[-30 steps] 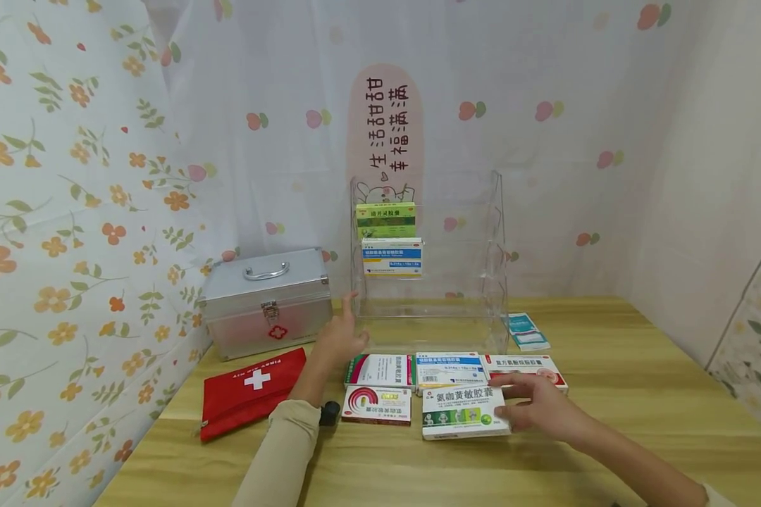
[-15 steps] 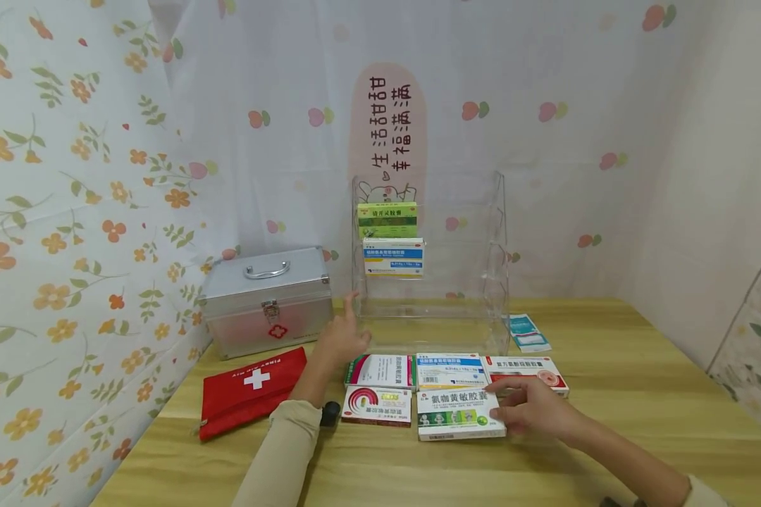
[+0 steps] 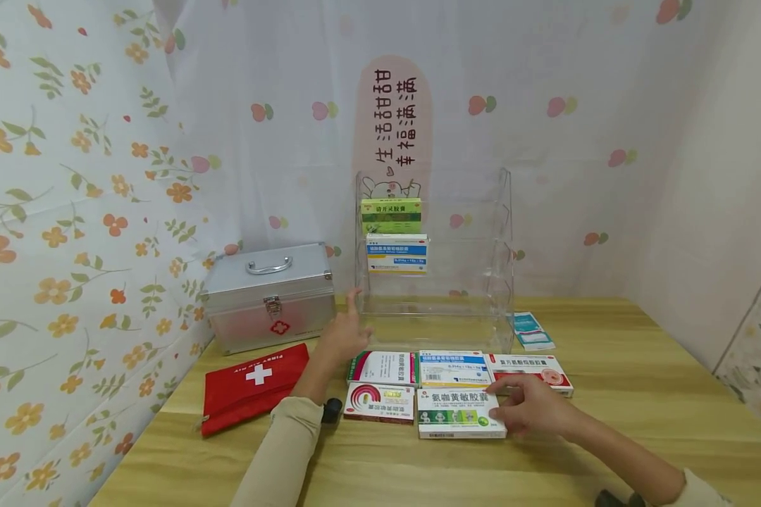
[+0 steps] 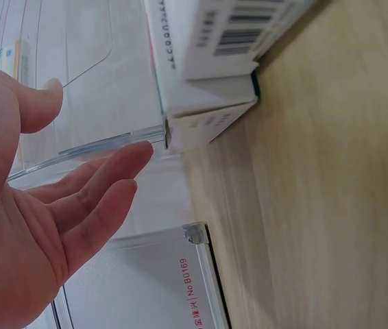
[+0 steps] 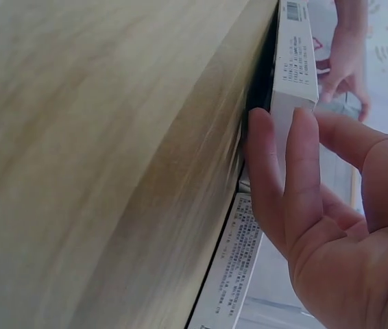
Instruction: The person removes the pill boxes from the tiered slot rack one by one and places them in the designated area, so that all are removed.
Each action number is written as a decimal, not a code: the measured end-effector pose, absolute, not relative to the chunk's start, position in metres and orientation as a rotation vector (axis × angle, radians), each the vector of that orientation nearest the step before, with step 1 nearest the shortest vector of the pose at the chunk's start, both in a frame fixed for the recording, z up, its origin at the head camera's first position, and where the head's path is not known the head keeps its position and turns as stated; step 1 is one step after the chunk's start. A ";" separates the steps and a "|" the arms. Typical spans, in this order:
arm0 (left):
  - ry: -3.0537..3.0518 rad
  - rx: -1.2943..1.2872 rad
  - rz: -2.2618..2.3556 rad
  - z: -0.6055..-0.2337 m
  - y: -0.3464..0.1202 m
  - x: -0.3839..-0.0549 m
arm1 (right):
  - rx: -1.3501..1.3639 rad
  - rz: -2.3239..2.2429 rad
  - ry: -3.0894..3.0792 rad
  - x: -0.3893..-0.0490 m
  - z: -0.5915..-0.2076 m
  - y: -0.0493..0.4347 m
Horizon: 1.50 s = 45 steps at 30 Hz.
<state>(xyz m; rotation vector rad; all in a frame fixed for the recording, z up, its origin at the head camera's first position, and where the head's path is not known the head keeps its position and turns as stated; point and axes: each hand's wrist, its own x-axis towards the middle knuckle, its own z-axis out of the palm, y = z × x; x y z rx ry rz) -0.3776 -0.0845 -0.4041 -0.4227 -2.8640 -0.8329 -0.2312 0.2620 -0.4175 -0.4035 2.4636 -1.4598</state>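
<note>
My right hand (image 3: 533,408) holds the right end of a white-and-green medicine box (image 3: 459,415), face up at the front right of a group of boxes. In the right wrist view, fingertips (image 5: 300,137) lie against the box's end. My left hand (image 3: 344,338) is at the lower left side of a clear tiered display rack (image 3: 437,303). Its fingers are loosely extended and grip nothing; contact with the rack is hard to tell. Beside the held box lies a red-and-white medicine box (image 3: 379,403). Behind them are a green-and-pink box (image 3: 383,367), a blue-and-white box (image 3: 453,370) and a red-and-white box (image 3: 529,373).
On the rack stand a green box (image 3: 391,217) and another blue-and-white box (image 3: 397,255). A silver first-aid case (image 3: 269,299) and a red first-aid pouch (image 3: 254,387) are at left. A teal-and-white packet (image 3: 534,331) lies right of the rack.
My right hand has shifted the white-and-green box slightly left, and it now lies straighter beside its neighbours. The left hand has stayed by the rack. The head view has shifted slightly.
</note>
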 end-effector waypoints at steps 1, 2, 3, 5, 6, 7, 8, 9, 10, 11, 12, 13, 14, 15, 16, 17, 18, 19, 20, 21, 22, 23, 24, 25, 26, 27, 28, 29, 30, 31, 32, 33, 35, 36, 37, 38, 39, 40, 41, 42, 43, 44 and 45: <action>-2.865 -0.421 -0.830 -0.404 -0.085 -0.378 | -0.405 -1.448 2.476 -0.232 -0.417 0.262; -2.864 -0.420 -0.829 -0.404 -0.085 -0.377 | -0.404 -1.441 2.484 -0.232 -0.418 0.262; -2.863 -0.420 -0.825 -0.404 -0.085 -0.377 | -0.404 -1.429 2.493 -0.232 -0.418 0.262; -2.862 -0.422 -0.820 -0.403 -0.085 -0.377 | -0.409 -1.405 2.512 -0.233 -0.420 0.261; -2.865 -0.420 -0.819 -0.403 -0.085 -0.377 | -0.412 -1.396 2.518 -0.233 -0.420 0.261; -2.866 -0.419 -0.822 -0.403 -0.085 -0.377 | -0.414 -1.391 2.522 -0.234 -0.421 0.261; -2.868 -0.417 -0.821 -0.402 -0.085 -0.377 | -0.410 -1.389 2.523 -0.234 -0.421 0.261; -2.872 -0.415 -0.820 -0.402 -0.085 -0.377 | -0.403 -1.387 2.523 -0.234 -0.421 0.261; -2.877 -0.413 -0.820 -0.402 -0.085 -0.376 | -0.395 -1.387 2.521 -0.234 -0.422 0.261; -2.881 -0.412 -0.821 -0.401 -0.085 -0.376 | -0.387 -1.384 2.522 -0.234 -0.421 0.261; -2.881 -0.412 -0.819 -0.401 -0.085 -0.376 | -0.379 -1.383 2.524 -0.234 -0.421 0.261; -2.879 -0.415 -0.825 -0.401 -0.084 -0.376 | -0.370 -1.382 2.530 -0.234 -0.421 0.261; -2.877 -0.416 -0.824 -0.401 -0.084 -0.376 | -0.358 -1.378 2.539 -0.233 -0.421 0.261; -2.874 -0.420 -0.822 -0.401 -0.084 -0.376 | -0.347 -1.377 2.549 -0.233 -0.420 0.261; -2.872 -0.424 -0.822 -0.401 -0.084 -0.376 | -0.335 -1.372 2.562 -0.233 -0.419 0.260; -2.868 -0.427 -0.822 -0.401 -0.085 -0.376 | -0.328 -1.365 2.579 -0.233 -0.418 0.260; -2.865 -0.429 -0.821 -0.401 -0.085 -0.376 | -0.323 -1.360 2.599 -0.232 -0.417 0.259; -2.862 -0.432 -0.818 -0.400 -0.085 -0.377 | -0.321 -1.353 2.617 -0.232 -0.417 0.259; -2.861 -0.433 -0.812 -0.401 -0.085 -0.377 | -0.321 -1.346 2.634 -0.232 -0.416 0.258; -2.861 -0.433 -0.808 -0.401 -0.085 -0.377 | -0.323 -1.342 2.644 -0.233 -0.415 0.258; -2.861 -0.433 -0.809 -0.401 -0.085 -0.377 | -0.337 -1.332 2.658 -0.233 -0.414 0.257; -2.863 -0.430 -0.805 -0.401 -0.085 -0.378 | -0.344 -1.328 2.673 -0.234 -0.413 0.257; -2.864 -0.425 -0.804 -0.401 -0.085 -0.378 | -0.356 -1.327 2.688 -0.235 -0.412 0.256; -2.866 -0.422 -0.804 -0.401 -0.085 -0.378 | -0.360 -1.329 2.699 -0.235 -0.411 0.255; -2.867 -0.420 -0.806 -0.401 -0.085 -0.378 | -0.367 -1.333 2.709 -0.236 -0.410 0.255; -2.869 -0.419 -0.808 -0.401 -0.085 -0.378 | -0.371 -1.340 2.717 -0.237 -0.410 0.254; -2.869 -0.420 -0.810 -0.402 -0.085 -0.378 | -0.375 -1.340 2.735 -0.238 -0.409 0.253; -2.869 -0.421 -0.813 -0.402 -0.085 -0.379 | -0.372 -1.342 2.753 -0.239 -0.408 0.252; -2.867 -0.424 -0.819 -0.402 -0.085 -0.379 | -0.377 -1.338 2.771 -0.239 -0.408 0.250; -2.867 -0.429 -0.822 -0.402 -0.085 -0.378 | -0.372 -1.337 2.782 -0.240 -0.407 0.249; -2.868 -0.433 -0.821 -0.402 -0.085 -0.378 | -0.370 -1.337 2.790 -0.240 -0.407 0.248; -2.869 -0.436 -0.821 -0.402 -0.085 -0.378 | -0.363 -1.334 2.800 -0.241 -0.408 0.246; -2.867 -0.436 -0.822 -0.402 -0.084 -0.377 | -0.355 -1.340 2.817 -0.243 -0.407 0.244; -2.867 -0.435 -0.820 -0.401 -0.084 -0.377 | -0.346 -1.347 2.817 -0.243 -0.408 0.242; -2.867 -0.434 -0.823 -0.401 -0.084 -0.377 | -0.337 -1.360 2.815 -0.244 -0.408 0.241; -2.867 -0.433 -0.823 -0.401 -0.084 -0.376 | -0.330 -1.370 2.815 -0.245 -0.408 0.240; -2.868 -0.433 -0.824 -0.401 -0.083 -0.376 | -0.314 -1.380 2.817 -0.245 -0.407 0.239; -2.869 -0.432 -0.824 -0.401 -0.083 -0.376 | -0.309 -1.388 2.823 -0.245 -0.407 0.239; -2.872 -0.431 -0.821 -0.401 -0.083 -0.376 | -0.301 -1.395 2.831 -0.246 -0.407 0.238; -2.873 -0.429 -0.820 -0.401 -0.083 -0.375 | -0.299 -1.399 2.841 -0.247 -0.407 0.237; -2.877 -0.426 -0.817 -0.401 -0.083 -0.376 | -0.301 -1.406 2.852 -0.248 -0.406 0.236; -2.880 -0.423 -0.811 -0.401 -0.083 -0.375 | -0.302 -1.409 2.862 -0.248 -0.406 0.234; -2.882 -0.418 -0.802 -0.401 -0.083 -0.376 | -0.310 -1.413 2.878 -0.249 -0.406 0.233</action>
